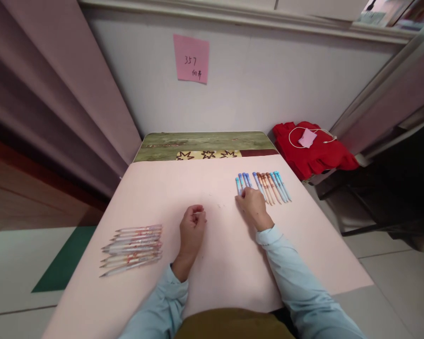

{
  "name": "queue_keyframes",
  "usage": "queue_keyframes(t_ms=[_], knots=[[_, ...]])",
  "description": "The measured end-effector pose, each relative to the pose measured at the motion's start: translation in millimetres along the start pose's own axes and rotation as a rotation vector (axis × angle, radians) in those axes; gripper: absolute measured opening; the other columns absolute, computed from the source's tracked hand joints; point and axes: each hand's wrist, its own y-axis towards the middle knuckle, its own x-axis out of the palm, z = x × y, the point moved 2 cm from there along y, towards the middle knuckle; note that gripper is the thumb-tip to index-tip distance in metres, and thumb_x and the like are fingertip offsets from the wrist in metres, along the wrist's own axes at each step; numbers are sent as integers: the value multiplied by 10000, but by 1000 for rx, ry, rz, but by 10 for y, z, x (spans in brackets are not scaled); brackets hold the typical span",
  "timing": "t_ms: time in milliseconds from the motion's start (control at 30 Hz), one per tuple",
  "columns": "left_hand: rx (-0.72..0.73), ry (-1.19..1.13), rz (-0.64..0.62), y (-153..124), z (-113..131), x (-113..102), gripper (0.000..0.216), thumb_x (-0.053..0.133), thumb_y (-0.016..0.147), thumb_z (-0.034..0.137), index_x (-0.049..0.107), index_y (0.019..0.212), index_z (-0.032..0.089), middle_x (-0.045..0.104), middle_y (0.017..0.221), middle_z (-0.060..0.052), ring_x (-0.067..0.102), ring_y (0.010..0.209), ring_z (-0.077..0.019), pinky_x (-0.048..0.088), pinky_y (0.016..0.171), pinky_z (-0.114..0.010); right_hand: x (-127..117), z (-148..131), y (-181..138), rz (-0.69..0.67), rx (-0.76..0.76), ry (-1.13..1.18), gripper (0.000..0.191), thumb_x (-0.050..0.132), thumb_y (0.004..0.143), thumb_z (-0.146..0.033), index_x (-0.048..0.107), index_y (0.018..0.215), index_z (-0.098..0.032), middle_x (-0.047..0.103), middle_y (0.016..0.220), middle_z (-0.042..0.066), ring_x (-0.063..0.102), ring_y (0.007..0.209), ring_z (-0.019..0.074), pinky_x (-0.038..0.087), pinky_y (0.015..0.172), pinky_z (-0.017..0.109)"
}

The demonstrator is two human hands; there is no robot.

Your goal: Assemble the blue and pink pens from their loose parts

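Two groups of pens share one pale pink sheet [155, 188]. Toward two o'clock lies a row of capped pens [265, 187], about a dozen: four or so, a gap, then roughly eight, with blue, brown and turquoise tops. Toward eight o'clock, whitish pens [132, 247] with reddish patterns crowd too closely to count. The right hand [250, 205], fingers bent, covers the first four's lower ends; the left hand [193, 223] curls mid-sheet. I can't tell whether either grips anything.
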Motion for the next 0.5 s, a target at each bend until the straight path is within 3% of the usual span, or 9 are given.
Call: queue_keyframes(t_ms=[133, 233, 333, 433, 500], knots=[[297, 364, -99, 421, 108, 123, 199, 585, 795, 157, 665, 970, 208, 625, 1037, -90, 617, 844, -224, 503, 842, -402, -8, -26, 19, 10, -27, -24, 232, 614, 877, -342, 706, 940, -138, 728, 872, 146, 674, 813, 235, 414, 644, 280], [427, 472, -188, 868, 176, 338, 245, 544, 803, 109, 685, 985, 194, 650, 1040, -127, 608, 1024, -287, 451, 982, -470, -12, -141, 50, 24, -145, 26, 174, 563, 919, -236, 692, 1002, -154, 707, 975, 138, 660, 858, 214, 433, 709, 281], [506, 485, -337, 1188, 170, 557, 278, 552, 823, 122, 694, 1050, 196, 660, 1195, -132, 560, 1195, -284, 378, 1089, -479, 34, -314, 71, -3, -295, 98, 250, 445, 953, -110, 675, 1036, -159, 674, 1025, 130, 635, 877, 198, 437, 761, 286], [521, 464, -526, 1242, 71, 632, 301, 538, 861, 175, 687, 1121, 205, 644, 1289, -118, 520, 1291, -254, 314, 1149, -484, 115, -425, 34, -12, -355, 126, 293, 370, 984, -92, 650, 1046, -154, 652, 1024, 120, 594, 952, 203, 439, 840, 294], [515, 457, -577, 1144, -7, 576, 329, 484, 901, 200, 670, 1172, 202, 629, 1322, -118, 511, 1307, -234, 317, 1153, -480, 183, -438, -31, -12, -372, 137, 286, 364, 987, -91, 638, 1044, -146, 640, 1033, 125, 565, 1007, 215, 441, 890, 309]])
